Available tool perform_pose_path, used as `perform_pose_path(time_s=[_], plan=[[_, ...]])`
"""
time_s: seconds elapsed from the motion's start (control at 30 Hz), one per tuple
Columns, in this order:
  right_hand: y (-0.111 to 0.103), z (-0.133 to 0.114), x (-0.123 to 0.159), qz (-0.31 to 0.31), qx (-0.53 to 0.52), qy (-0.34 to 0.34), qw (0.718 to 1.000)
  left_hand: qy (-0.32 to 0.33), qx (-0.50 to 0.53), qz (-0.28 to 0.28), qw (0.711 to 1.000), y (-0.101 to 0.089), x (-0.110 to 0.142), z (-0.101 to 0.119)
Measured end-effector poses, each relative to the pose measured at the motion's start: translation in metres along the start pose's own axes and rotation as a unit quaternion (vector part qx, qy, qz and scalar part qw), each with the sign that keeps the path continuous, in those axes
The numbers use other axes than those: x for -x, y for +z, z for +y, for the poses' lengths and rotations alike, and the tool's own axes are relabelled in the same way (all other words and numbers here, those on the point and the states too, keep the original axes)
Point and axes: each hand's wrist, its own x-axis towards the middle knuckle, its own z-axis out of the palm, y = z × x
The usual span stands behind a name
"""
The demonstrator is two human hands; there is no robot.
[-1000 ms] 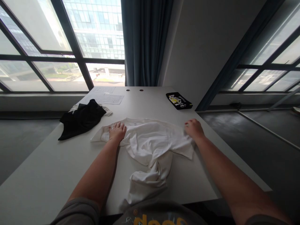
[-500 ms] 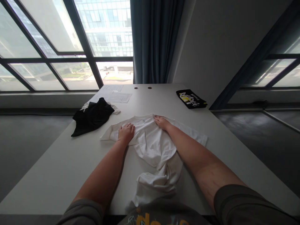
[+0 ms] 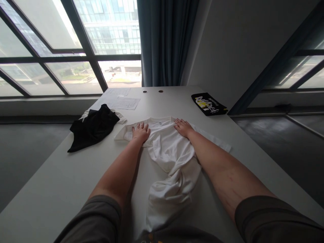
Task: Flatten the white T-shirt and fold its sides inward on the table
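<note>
Lying under both hands' fingers (image 3: pixel 179 122): white shirt (image 3: pixel 168 148).

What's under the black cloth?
White fabric pokes out past the black cloth at its far left and right edges. The rest is covered, so I can't tell whether anything else lies beneath.

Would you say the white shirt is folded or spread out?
Partly spread, not folded: the white shirt lies flattish at the collar, but its lower part is twisted and bunched.
</note>
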Motion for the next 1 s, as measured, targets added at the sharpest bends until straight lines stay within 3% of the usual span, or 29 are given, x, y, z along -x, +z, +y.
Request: perform_pose_path(time_s=[0.17, 0.33, 0.43, 0.53, 0.63, 0.73, 0.8, 0.9, 1.0], plan=[[0.001, 0.006, -0.003, 0.004, 0.0, 0.011, 1.0, 0.026, 0.005, 0.013, 1.0, 0.0, -0.015, 0.002], [0.009, 0.015, 0.009, 0.16, -0.032, 0.01, 0.987, 0.028, 0.047, 0.162, 0.985, -0.001, 0.003, -0.008], [0.011, 0.019, 0.013, 0.203, -0.047, 0.029, 0.978, -0.001, 0.058, 0.231, 0.971, -0.006, 0.025, -0.028], [0.008, 0.015, 0.013, 0.217, -0.052, 0.004, 0.975, -0.054, 0.077, 0.279, 0.956, -0.01, 0.048, -0.062], [-0.001, 0.006, 0.02, 0.261, -0.063, -0.022, 0.963, -0.105, 0.095, 0.276, 0.951, -0.013, 0.067, -0.1], [-0.016, -0.001, 0.042, 0.289, -0.093, -0.057, 0.951, -0.126, 0.093, 0.203, 0.967, -0.014, 0.076, -0.128], [-0.027, -0.004, 0.067, 0.282, -0.111, -0.081, 0.95, -0.124, 0.098, 0.185, 0.97, -0.014, 0.075, -0.137], [-0.034, -0.005, 0.113, 0.243, -0.113, -0.093, 0.959, -0.111, 0.129, 0.227, 0.959, -0.015, 0.069, -0.138], [-0.023, -0.008, 0.157, 0.208, -0.064, -0.064, 0.974, -0.097, 0.174, 0.276, 0.94, -0.017, 0.063, -0.131]])
